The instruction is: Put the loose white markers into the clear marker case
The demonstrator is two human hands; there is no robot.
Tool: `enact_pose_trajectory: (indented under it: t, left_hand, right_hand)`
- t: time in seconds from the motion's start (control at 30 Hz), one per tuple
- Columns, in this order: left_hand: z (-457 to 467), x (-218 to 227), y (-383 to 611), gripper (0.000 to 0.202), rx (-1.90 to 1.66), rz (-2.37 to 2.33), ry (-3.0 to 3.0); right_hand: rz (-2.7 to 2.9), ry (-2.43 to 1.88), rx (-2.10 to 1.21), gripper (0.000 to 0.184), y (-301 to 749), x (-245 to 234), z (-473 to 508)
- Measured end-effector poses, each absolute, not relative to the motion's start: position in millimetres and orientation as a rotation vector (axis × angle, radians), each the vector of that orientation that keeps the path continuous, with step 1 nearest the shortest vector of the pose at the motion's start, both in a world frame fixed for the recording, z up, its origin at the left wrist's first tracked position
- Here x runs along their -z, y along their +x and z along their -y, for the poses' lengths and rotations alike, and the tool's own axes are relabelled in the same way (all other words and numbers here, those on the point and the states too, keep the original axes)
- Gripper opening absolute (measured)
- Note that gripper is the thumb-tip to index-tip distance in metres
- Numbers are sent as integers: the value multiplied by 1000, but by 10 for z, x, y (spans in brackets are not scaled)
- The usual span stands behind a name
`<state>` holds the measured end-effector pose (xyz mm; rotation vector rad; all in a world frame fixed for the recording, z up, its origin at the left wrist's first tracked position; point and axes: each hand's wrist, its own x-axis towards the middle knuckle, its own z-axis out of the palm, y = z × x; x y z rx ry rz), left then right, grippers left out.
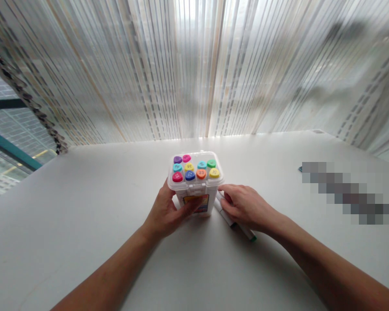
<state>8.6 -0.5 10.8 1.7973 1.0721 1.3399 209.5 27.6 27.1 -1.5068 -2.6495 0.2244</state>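
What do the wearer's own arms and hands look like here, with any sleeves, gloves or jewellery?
The left hand and right hand are both ungloved. The left forearm and right forearm are bare as far as the picture shows, with no sleeve, watch, bracelet or cable. No ring shows, though some fingers are hidden.

Number 23 on the orange cap (pixel 201 173), numbers on other caps (pixel 189 175) unclear, box label (pixel 205 203) unreadable
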Motion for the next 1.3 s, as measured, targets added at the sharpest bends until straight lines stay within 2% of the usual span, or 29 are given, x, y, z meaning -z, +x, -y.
enact_pose_trajectory:
  t: [0.67, 1.3]
  left_hand:
    - [-11, -98, 79, 33, -1348, -1089, 1855]
    - [-1, -128, 93, 37, -1336, -1053, 1828]
  right_hand:
    - [2657, -1530, -244, 13, 2099, -273, -265]
    - [2652, -1540, -236, 14, 2090, -264, -266]
